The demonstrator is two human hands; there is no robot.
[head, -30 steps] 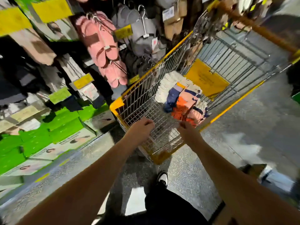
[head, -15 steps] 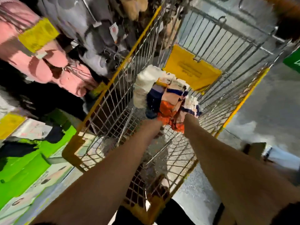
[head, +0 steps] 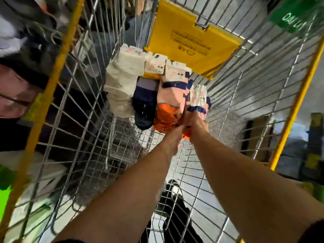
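Observation:
A wire shopping cart (head: 57, 55) with yellow rims fills the view. On its floor lies a pile of sock packs: a white bundle (head: 121, 81), a navy pair (head: 145, 106), and orange and peach socks (head: 168, 102) with paper labels. Both my arms reach deep into the basket. My left hand (head: 175, 131) and my right hand (head: 197, 122) meet at the orange socks, fingers dug into the bundle and gripping it; orange fabric shows beneath them. The fingertips are hidden.
A yellow sign panel (head: 192, 41) hangs on the cart's far wall. Pink slippers (head: 14, 97) and dark goods hang on the rack at left. A green sign (head: 294, 16) is at top right, a cardboard box (head: 257, 134) at right. My black-and-white shoe (head: 173, 190) shows through the mesh.
My hands left the cart's near rim and went down into the basket to the orange socks. My head leaned over the cart, so it now fills the view.

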